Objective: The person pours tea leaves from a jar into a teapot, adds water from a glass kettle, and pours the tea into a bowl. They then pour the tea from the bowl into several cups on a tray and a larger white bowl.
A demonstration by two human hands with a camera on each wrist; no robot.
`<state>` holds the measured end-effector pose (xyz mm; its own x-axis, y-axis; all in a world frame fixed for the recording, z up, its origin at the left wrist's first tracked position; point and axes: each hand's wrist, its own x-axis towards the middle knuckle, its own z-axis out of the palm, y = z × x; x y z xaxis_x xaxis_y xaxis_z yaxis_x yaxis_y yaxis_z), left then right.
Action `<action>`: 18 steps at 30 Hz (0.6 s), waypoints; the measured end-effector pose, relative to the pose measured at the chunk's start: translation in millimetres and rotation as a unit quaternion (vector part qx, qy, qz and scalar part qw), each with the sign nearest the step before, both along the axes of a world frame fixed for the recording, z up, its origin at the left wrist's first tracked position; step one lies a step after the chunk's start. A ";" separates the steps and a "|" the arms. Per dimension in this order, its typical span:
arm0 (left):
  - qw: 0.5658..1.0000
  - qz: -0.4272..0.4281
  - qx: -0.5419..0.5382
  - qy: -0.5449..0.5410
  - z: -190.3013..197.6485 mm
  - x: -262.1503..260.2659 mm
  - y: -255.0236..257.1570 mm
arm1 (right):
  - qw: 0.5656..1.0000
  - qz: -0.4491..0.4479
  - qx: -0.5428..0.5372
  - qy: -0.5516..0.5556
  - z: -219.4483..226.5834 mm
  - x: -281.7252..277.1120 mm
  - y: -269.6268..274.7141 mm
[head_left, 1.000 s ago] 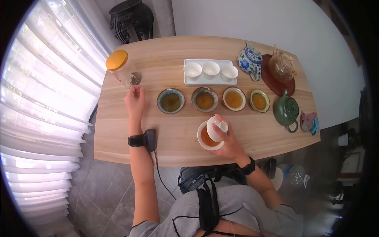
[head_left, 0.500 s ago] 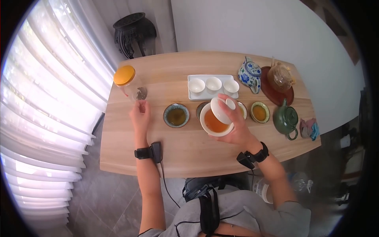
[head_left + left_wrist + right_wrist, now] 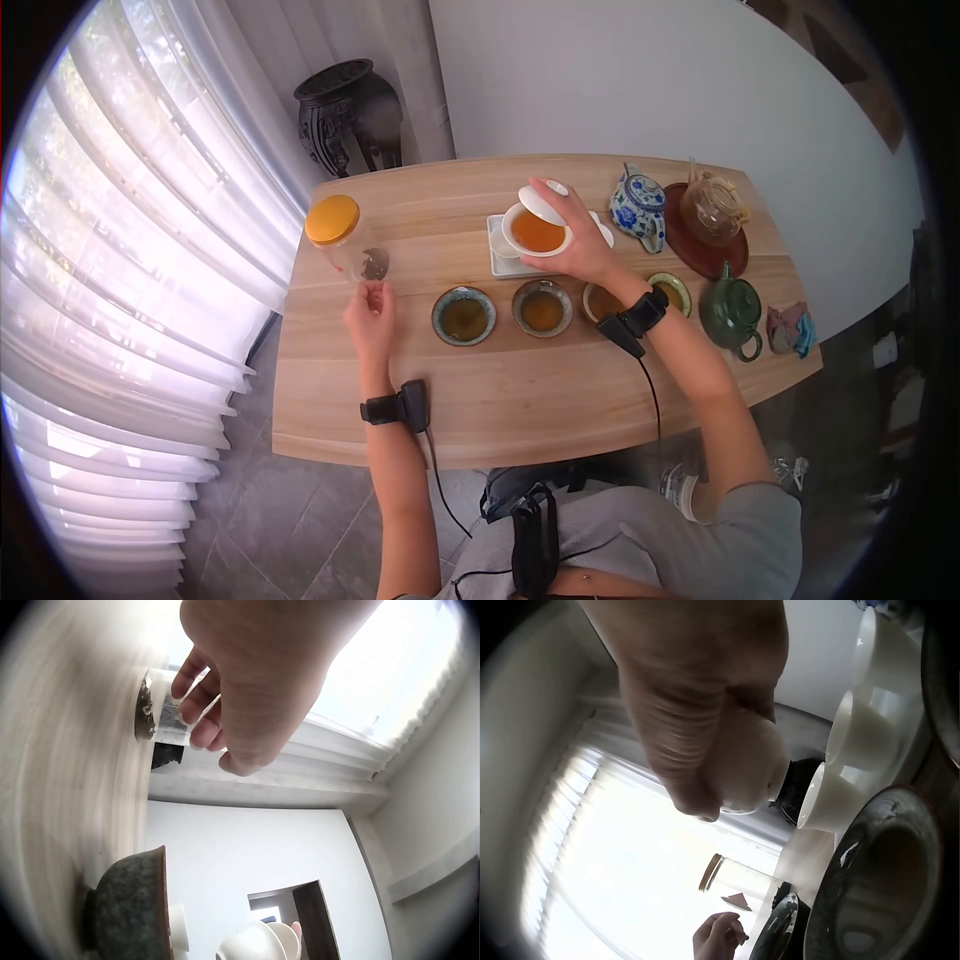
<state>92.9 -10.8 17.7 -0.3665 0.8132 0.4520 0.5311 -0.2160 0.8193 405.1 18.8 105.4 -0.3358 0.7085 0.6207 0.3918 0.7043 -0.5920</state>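
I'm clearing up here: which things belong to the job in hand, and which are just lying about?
Seem in use:
white lidded bowl, gripped by the right hand
white tray and its three cups
four tea-filled bowls, probably

Seem lying about:
orange-lidded jar, near the left hand
blue-and-white teapot
green teapot
glass teapot on red tray
crumpled cloth

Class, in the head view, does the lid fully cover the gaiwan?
No: the lid is tilted, leaving amber tea visible in the gaiwan that the right hand holds.
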 end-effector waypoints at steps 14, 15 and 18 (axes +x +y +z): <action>0.999 -0.016 0.030 0.008 4.2 0.4 -2.3 | 0.997 0.029 -0.036 -0.059 -1.3 -0.9 16.8; 0.999 -0.015 0.034 0.004 4.2 0.9 -2.4 | 0.997 0.030 -0.035 -0.059 -1.2 -0.6 18.4; 0.999 -0.013 0.040 0.001 4.3 0.5 -2.7 | 0.995 0.038 -0.053 -0.075 -0.3 0.7 20.8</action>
